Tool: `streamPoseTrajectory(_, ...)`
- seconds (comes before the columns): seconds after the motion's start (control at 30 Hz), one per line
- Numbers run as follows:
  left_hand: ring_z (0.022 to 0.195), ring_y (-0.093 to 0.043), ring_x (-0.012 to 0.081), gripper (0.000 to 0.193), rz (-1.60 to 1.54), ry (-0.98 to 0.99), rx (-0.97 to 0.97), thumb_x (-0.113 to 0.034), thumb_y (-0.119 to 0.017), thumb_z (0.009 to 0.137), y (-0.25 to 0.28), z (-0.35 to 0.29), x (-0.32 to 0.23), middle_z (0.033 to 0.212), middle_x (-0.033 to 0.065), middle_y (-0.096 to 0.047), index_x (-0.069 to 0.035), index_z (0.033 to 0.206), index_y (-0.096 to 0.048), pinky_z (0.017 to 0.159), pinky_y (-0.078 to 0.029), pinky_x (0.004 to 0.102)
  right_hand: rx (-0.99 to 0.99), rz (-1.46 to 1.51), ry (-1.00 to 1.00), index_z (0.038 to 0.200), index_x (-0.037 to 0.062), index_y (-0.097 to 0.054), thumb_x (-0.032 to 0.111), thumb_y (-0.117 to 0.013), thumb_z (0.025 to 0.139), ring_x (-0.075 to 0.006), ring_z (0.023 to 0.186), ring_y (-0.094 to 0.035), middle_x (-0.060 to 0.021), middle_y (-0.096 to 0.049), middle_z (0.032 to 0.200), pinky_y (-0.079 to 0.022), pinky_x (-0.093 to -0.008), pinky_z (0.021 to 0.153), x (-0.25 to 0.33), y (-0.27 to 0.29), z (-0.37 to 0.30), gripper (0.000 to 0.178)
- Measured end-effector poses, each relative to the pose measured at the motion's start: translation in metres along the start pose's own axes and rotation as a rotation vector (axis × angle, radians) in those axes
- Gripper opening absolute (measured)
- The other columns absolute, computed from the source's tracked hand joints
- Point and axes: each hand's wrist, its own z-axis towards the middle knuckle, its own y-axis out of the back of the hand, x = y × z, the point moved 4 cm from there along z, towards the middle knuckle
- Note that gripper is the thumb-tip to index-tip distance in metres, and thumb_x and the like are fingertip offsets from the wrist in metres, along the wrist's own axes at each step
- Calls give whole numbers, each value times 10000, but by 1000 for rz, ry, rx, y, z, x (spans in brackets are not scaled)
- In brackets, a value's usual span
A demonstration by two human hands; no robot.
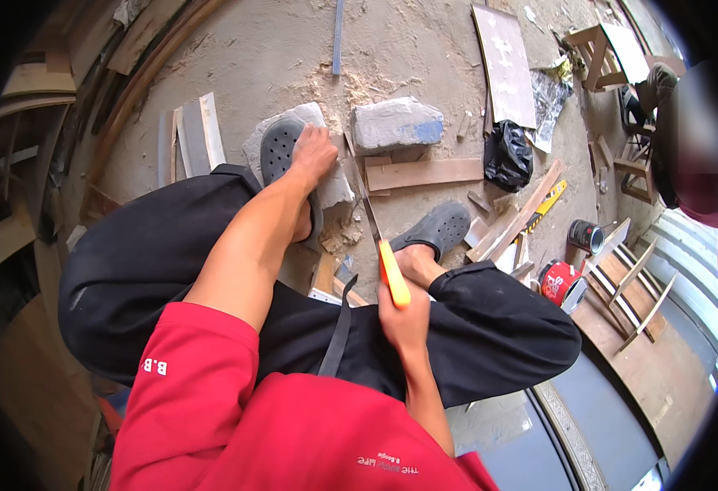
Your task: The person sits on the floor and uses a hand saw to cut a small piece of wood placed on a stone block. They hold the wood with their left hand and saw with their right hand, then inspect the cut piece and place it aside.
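Head view, looking down on a dusty concrete floor (pixel 277 49) strewn with sawdust and offcuts. Largest in the picture are the person's black trousers (pixel 154 270), filling the centre. At twelve o'clock lie two grey stone blocks (pixel 397 123), with a wooden plank (pixel 424 173) just below the right one. Grey clogs (pixel 281 147) cover both feet, the left one planted on the left block. At three o'clock stand a red can (pixel 558 282) and a smaller dark tin (pixel 585 236), near a yellow level (pixel 549 203). The left hand (pixel 314 154) presses down, fingers curled, on the wood by the left block at about eleven o'clock. The right hand (pixel 404 321), just right of centre, is wrapped in a fist around the orange handle of a handsaw (pixel 385 258), whose blade runs up toward the left hand.
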Motion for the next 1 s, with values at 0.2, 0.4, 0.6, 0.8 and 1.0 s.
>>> streamPoseTrajectory(0.2, 1134, -561, 264, 214, 52, 56, 64, -202, -582, 872, -15, -1, -2, 1112, 111, -651, -135, 939, -773, 1058, -313, 441, -85, 69, 50, 808, -38, -632, 78, -638, 835, -382, 605, -619, -235, -599, 686, -490, -398, 589, 18, 9, -33, 119)
streamPoseTrajectory(0.4, 1152, -550, 268, 229, 42, 61, 88, -197, -562, 887, -6, -6, -4, 1128, 106, -642, -132, 955, -771, 1046, -321, 441, -27, -31, 39, 794, -46, -617, 74, -622, 846, -285, 607, -645, -215, -590, 666, -479, -389, 601, -1, -9, 0, 131)
streamPoseTrajectory(0.6, 1160, -554, 270, 221, -20, 76, 83, -202, -572, 882, -4, -3, -7, 1149, 113, -627, -140, 950, -773, 1038, -332, 434, -18, 6, -52, 902, -54, -663, 51, -640, 844, -229, 692, -685, -198, -629, 700, -515, -335, 660, -3, -17, 7, 122)
streamPoseTrajectory(0.8, 1183, -545, 271, 229, 15, 94, 117, -212, -570, 897, -7, -3, -6, 1186, 109, -619, -139, 986, -768, 1065, -316, 441, -39, 77, -10, 872, -55, -645, 57, -635, 868, -191, 617, -605, -168, -604, 671, -496, -333, 638, 1, 1, -34, 113)
streamPoseTrajectory(1.0, 1086, -571, 271, 194, -40, 83, 0, -177, -598, 838, -8, -12, -1, 1064, 122, -637, -101, 898, -766, 990, -364, 414, 18, -37, -20, 810, -49, -614, 94, -635, 869, -192, 580, -567, -142, -578, 636, -468, -357, 592, -9, -12, -11, 157)
